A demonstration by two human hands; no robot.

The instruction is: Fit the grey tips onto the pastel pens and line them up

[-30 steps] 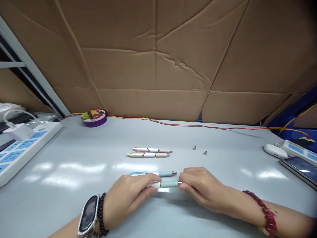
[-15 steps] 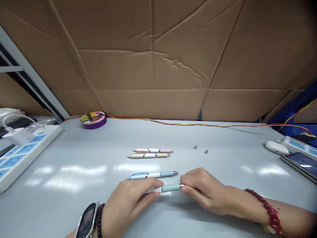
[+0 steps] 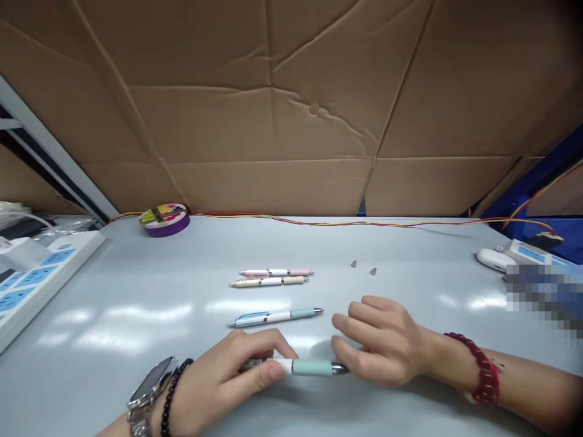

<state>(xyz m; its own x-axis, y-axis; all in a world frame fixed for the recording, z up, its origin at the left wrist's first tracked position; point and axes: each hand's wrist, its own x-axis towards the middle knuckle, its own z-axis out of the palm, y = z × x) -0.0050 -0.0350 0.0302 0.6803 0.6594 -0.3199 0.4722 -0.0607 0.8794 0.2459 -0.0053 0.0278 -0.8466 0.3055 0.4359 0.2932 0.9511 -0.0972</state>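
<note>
pulled nearer now, the mint-grip white pen sits pinched by left hand; right hand pinches its metal tip.

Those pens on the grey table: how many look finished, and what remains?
Three look whole: the pink pen, the beige pen and the light-blue pen lie in a row. In hand: the left hand grips the mint-green pen while the right hand pinches its metal tip. Left over: two small grey cone tips lie loose beyond.
</note>
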